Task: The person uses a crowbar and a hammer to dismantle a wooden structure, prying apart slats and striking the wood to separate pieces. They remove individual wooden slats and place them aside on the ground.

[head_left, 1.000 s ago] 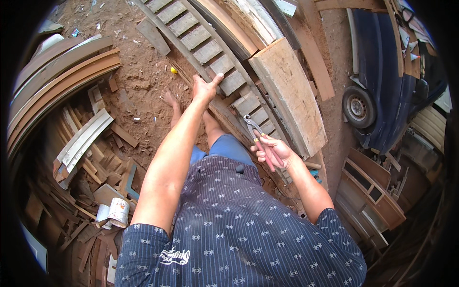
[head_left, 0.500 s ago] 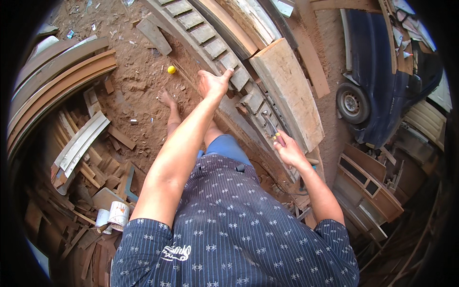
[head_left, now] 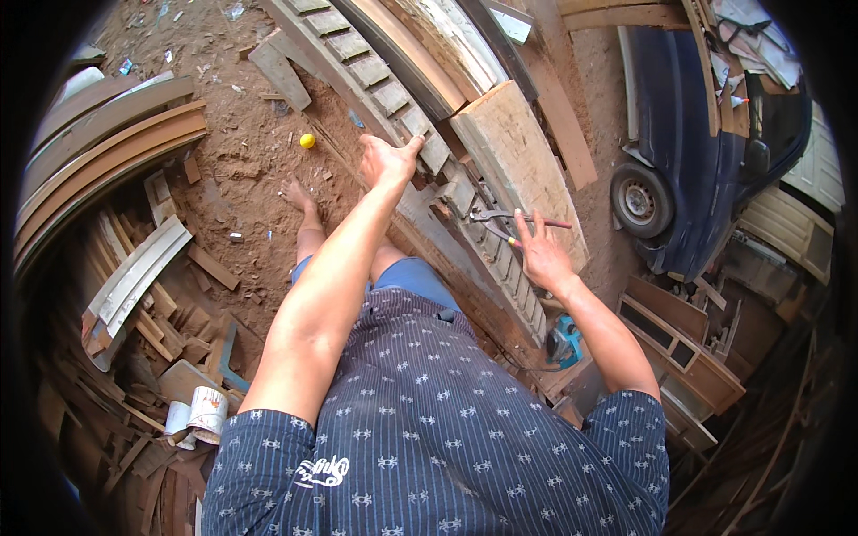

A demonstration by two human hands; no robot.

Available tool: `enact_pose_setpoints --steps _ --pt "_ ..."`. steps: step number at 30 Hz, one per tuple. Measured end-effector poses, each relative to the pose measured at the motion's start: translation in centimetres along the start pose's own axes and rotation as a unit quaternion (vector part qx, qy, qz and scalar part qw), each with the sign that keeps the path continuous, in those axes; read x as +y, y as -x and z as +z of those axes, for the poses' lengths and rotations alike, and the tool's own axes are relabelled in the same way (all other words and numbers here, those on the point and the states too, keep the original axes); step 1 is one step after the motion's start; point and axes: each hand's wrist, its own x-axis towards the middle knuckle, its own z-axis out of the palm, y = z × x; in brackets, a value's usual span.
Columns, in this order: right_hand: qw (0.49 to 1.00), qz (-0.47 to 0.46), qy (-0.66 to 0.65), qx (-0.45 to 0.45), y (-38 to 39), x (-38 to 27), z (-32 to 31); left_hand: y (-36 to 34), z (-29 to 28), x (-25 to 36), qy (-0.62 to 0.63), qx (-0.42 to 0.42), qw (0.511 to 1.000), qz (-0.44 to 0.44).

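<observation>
A pair of pincers [head_left: 487, 215] is in my right hand [head_left: 548, 261]. Its handles are spread wide, one pointing right past my fingers and the yellow-marked one slanting down. The jaws are at the slats of a long grey wooden louvred frame [head_left: 368, 70], which runs diagonally from the far left toward me. My left hand [head_left: 388, 164] is on the near side edge of this frame, thumb laid over a slat and the other fingers partly hidden. Close to the jaws, one short slat piece [head_left: 444, 213] sticks out askew.
Planks and a thick pale board [head_left: 523, 152] lie right of the frame. A teal power tool [head_left: 563, 341] sits at its near end. Scrap wood [head_left: 161, 313] and paint cans [head_left: 208, 409] are at left, a yellow ball [head_left: 307, 141] on the dirt. A dark blue vehicle [head_left: 693, 134] stands at right.
The pincers' handles, together before, are now spread apart, and my right hand's fingers have opened around them. My left hand stays on the frame. The whole view has shifted slightly.
</observation>
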Motion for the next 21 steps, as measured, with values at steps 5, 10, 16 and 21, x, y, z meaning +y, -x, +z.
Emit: enact_pose_setpoints --steps 5,10,16,21 --pt "0.990 -0.033 0.052 0.124 0.4 -0.2 3.7 -0.3 0.1 0.1 0.012 -0.018 1.000 0.010" --pt "0.964 -0.026 0.184 0.192 0.1 -1.2 5.1 -0.5 0.1 0.0 0.003 -0.021 1.000 -0.001" --pt "0.979 -0.023 0.156 0.127 -0.5 -0.9 4.4 -0.5 0.4 -0.6 -0.008 -0.019 1.000 -0.012" --pt "0.998 0.008 0.005 0.061 -0.7 -0.7 4.0 -1.0 0.2 -0.5 -0.004 -0.034 0.999 0.008"
